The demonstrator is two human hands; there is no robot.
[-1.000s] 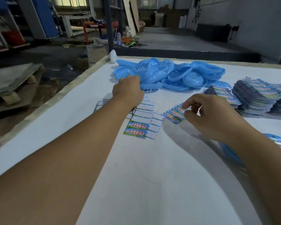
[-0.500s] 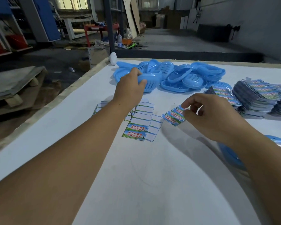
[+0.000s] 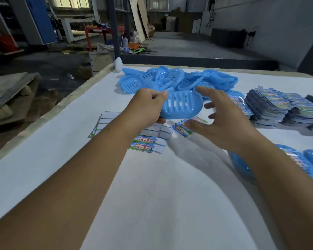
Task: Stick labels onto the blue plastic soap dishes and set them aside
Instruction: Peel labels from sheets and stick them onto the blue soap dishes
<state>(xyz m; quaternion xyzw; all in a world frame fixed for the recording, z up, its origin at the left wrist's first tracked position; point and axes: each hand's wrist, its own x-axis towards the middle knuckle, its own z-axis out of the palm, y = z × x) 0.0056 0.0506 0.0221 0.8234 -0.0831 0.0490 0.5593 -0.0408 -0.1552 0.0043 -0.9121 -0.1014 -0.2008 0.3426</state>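
I see the white table (image 3: 152,204) filling most of the view, its far left corner reaching toward a cluttered workshop floor. At the far end lies the pile of unlabelled soap dishes (image 3: 188,79), loose and overlapping. To the right of it stand the stacks of label sheets (image 3: 278,105), several stacks side by side, and at the near right edge are the finished dishes (image 3: 296,159), at least one showing a label on it. Near the table's middle lie the loose label sheets (image 3: 145,144), some printed side up, some showing blank backing. I hold one blue slotted soap dish (image 3: 181,104) above these sheets, clear of the table, slotted face toward the camera. My left hand (image 3: 145,107) grips its left end, thumb on the top rim and fingers curled underneath. My right hand (image 3: 222,120) is beside the dish's right end with fingers spread apart and holding nothing; I cannot tell whether the upper fingertips touch the rim. A single small label (image 3: 182,129) lies just below this hand. I judge the step in hand to be presenting a fresh dish for labelling. The next move calls for the right hand to take a label, free it of backing if any remains, and press it flat on the dish while the left hand keeps the dish steady.
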